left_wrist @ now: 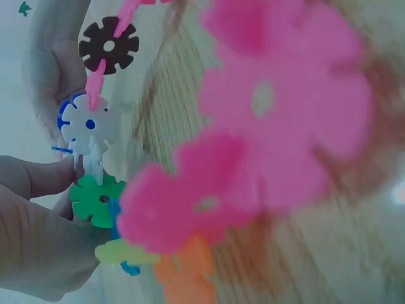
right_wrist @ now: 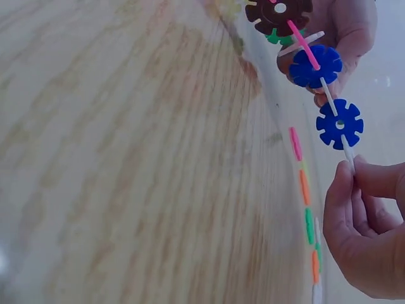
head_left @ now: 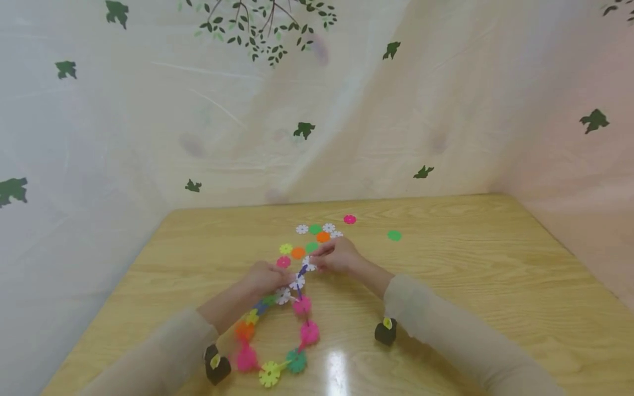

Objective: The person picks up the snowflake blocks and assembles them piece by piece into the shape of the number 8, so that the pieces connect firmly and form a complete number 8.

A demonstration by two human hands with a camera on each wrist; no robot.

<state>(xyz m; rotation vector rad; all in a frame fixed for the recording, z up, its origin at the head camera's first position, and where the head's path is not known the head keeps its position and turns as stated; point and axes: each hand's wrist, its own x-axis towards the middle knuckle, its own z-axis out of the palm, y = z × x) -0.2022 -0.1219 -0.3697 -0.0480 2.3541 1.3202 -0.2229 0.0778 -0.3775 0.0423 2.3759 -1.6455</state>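
A loop of notched plastic flower discs in pink, yellow, green, orange, blue and white hangs between the hands; a yellow disc point(head_left: 269, 374) is at its bottom. My left hand point(head_left: 264, 279) pinches the loop at a white disc point(left_wrist: 92, 158), just above a green disc point(left_wrist: 95, 201) in the left wrist view. Thumb and fingers of my right hand point(head_left: 338, 257) pinch the edge of a white disc point(right_wrist: 348, 154), slotted into a blue disc point(right_wrist: 340, 125). This blue disc joins the chain through another white piece. Large pink discs point(left_wrist: 285, 107) blur close to the left wrist camera.
Loose discs lie on the wooden table point(head_left: 470, 275) beyond the hands, among them a yellow disc point(head_left: 285, 249) and an orange disc point(head_left: 298, 253). Farther off are a pink disc point(head_left: 349, 219) and a green disc point(head_left: 394, 235). A leaf-patterned curtain point(head_left: 346, 137) stands behind the table.
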